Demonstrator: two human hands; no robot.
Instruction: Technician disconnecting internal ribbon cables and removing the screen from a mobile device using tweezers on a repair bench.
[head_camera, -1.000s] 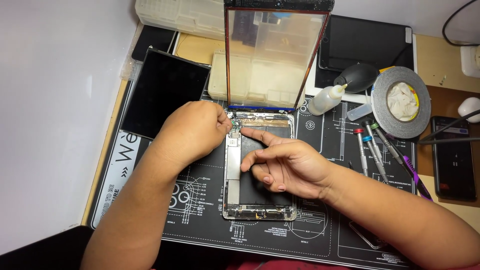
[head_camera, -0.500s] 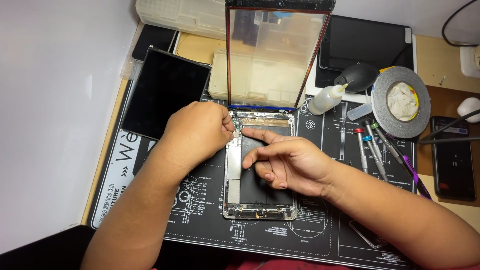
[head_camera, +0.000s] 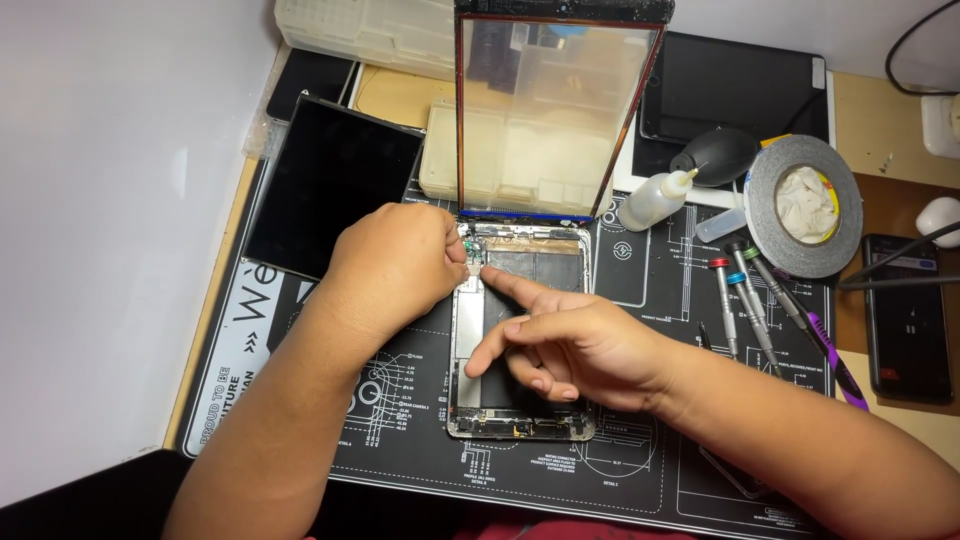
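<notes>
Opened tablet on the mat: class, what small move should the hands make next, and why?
Probably keep the right hand's forefinger pressing at the top-left corner of the opened tablet while the left hand works there; both hands meet at that corner, and the glass panel stands raised.

A single head-worn camera looks steeply down from close above onto the surface (head_camera: 890, 130), facing away from the wearer, whose forearms enter from the bottom edge.
</notes>
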